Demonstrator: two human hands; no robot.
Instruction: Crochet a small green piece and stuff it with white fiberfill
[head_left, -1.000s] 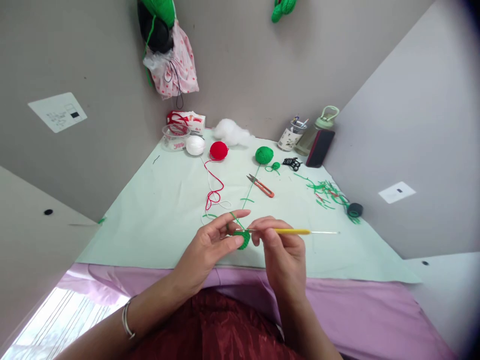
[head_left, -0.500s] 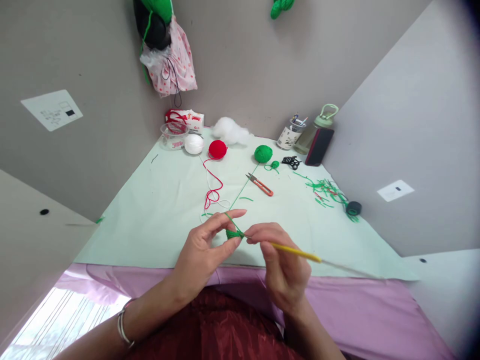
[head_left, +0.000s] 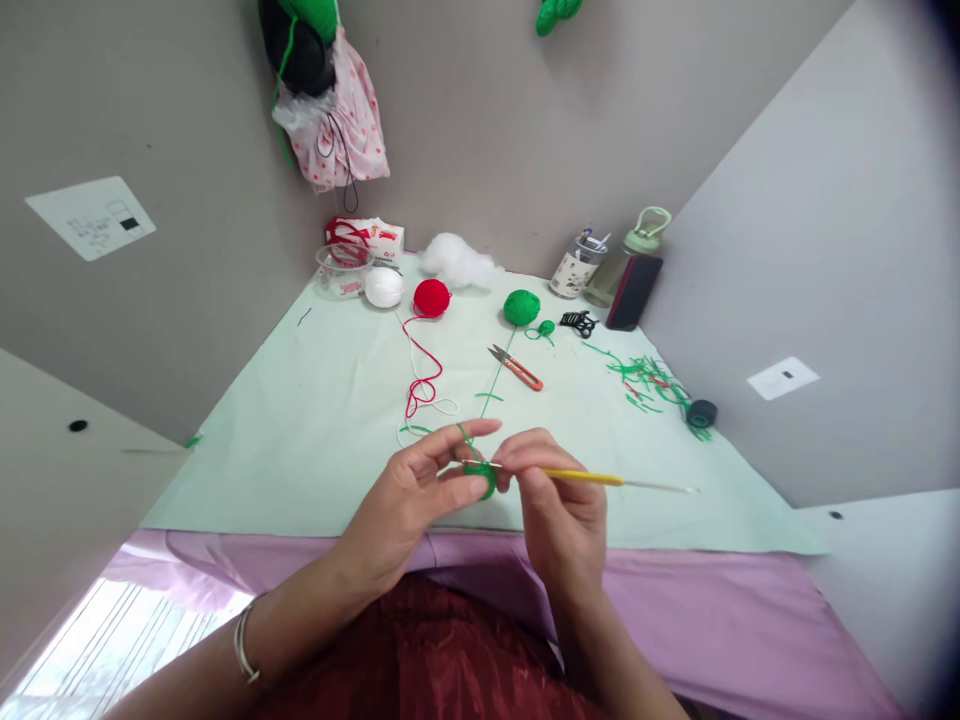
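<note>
Left hand (head_left: 401, 505) and right hand (head_left: 566, 515) met between grey walls (head_left: 480, 130), above a pale green table cover (head_left: 300, 450). The right hand gripped one yellow-handled hook (head_left: 581, 477); the left pinched one green crochet piece (head_left: 490, 481), which lay between its thumb and fingers, just left of the right fingertips. Beyond sat three larger yarn balls, one green (head_left: 521, 307), one red (head_left: 432, 298), one white (head_left: 385, 287), then one pair of orange snips (head_left: 517, 368) and one tiny green ball (head_left: 546, 327).
</note>
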